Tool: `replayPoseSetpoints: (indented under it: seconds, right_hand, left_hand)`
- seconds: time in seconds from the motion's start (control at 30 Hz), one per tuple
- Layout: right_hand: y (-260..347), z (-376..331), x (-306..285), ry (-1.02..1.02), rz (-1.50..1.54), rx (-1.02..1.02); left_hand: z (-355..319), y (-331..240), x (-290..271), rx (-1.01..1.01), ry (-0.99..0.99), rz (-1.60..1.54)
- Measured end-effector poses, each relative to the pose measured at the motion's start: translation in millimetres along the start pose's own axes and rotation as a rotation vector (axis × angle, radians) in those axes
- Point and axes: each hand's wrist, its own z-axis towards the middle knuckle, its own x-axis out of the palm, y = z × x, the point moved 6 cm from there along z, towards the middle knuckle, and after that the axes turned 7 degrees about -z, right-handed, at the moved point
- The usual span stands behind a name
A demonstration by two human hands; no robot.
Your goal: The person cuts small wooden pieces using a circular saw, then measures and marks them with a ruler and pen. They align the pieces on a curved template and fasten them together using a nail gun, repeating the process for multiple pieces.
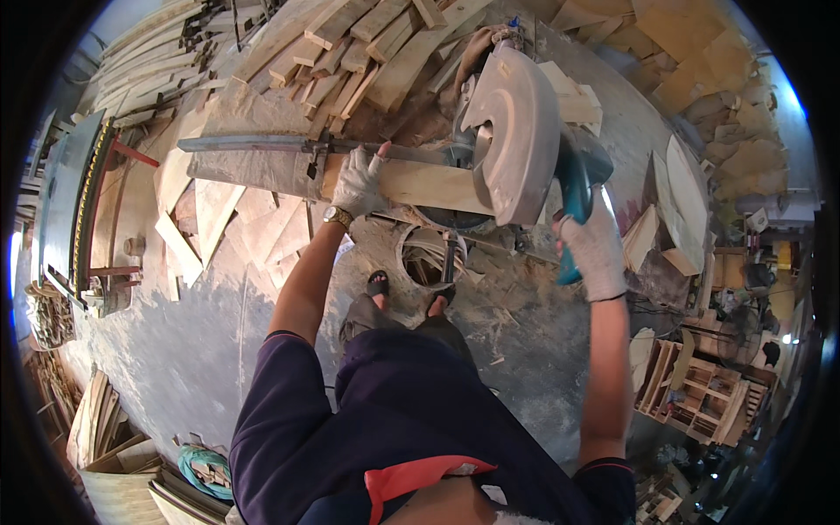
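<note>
My left hand [357, 184], in a whitish work glove with bare fingertips showing, grips a pale wooden board [429, 185] on the saw's bed. A long metal fence [254, 143] runs behind the board. My right hand [595, 255], gloved too, is wrapped round the teal handle of a mitre saw [518, 131]. The saw's big grey guard stands over the board's right end. It hides most of the blade, and I cannot tell whether the blade touches the wood.
A round bin [402, 259] with wood strips stands below the saw, close to my feet. Cut timber [376, 44] is piled behind the saw. Flat offcuts [271, 229] lie at the left. Slatted wooden pallets [700, 394] sit at the right. A dark machine table [70, 201] stands far left.
</note>
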Motion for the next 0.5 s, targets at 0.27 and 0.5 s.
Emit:
replayPoseSetpoints:
  seconds: [0.27, 0.5]
  right_hand:
    - [-81.1, -29.7, 67.7, -0.148, -0.112, -0.040]
    - [-110.4, -35.9, 105.6, -0.236, -0.051, -0.138]
  left_hand:
    - [1.5, -0.8, -1.8, -0.032, 0.044, 0.004]
    - [2.7, -6.0, -6.7, -0.086, 0.122, 0.000]
